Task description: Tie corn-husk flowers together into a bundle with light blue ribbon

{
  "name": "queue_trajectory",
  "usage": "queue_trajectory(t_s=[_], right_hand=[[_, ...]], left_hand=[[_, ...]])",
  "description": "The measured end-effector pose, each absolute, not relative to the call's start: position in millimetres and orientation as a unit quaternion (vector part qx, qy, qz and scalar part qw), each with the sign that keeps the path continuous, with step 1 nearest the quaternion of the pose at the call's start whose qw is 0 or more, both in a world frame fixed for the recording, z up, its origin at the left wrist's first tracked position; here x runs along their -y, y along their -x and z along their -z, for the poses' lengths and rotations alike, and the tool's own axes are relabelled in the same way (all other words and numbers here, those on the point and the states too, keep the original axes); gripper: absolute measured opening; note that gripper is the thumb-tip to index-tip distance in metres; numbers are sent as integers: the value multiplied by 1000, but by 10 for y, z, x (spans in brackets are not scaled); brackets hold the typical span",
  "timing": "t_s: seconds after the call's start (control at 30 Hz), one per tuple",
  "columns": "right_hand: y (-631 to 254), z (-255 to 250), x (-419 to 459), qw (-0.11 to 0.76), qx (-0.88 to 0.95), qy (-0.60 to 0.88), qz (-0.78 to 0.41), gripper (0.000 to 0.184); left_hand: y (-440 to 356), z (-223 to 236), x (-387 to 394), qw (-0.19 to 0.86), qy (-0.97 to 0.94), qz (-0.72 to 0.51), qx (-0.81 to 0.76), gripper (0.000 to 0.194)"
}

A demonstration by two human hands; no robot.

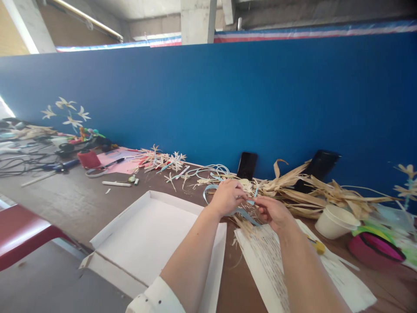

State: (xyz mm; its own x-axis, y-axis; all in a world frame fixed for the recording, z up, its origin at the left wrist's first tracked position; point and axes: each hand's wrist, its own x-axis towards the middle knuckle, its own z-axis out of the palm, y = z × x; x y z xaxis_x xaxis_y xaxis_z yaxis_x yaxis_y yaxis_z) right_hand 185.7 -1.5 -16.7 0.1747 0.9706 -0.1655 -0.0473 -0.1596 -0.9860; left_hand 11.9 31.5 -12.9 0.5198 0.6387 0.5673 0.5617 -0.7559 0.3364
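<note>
My left hand (229, 198) and my right hand (273, 212) meet above the table, fingers pinched. Between their fingertips shows a short piece of light-blue strip (250, 201). What else the fingers may hold is too small to make out. A loose light-blue ribbon (245, 215) lies under the hands, and more pale-blue strip (217, 170) curls behind the left hand. Dried husks (293, 188) are heaped just beyond the right hand. Below it lies a printed sheet (265, 252) with husk scraps on it.
A white box lid (156, 237) lies left of my arms. Finished pale flowers (166, 161) rest on pink paper. Two phones, one a black phone (246, 165), lean on the blue partition (208, 100). At right stand a white cup (337, 221) and a pink container (374, 250).
</note>
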Motion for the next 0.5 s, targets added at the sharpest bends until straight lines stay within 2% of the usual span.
queue_trajectory(t_s=[0.1,0.33,0.5], right_hand=[[-1855,176,11,507,391,573,-511,18],[-1871,217,-7,506,381,586,-506,16],[-1871,230,-13,505,379,595,-497,17]], left_hand=[[-132,145,-315,34,-873,-330,-358,11],[-187,181,-259,92,-835,-288,-460,20],[-239,187,-242,83,-813,-316,-482,22]])
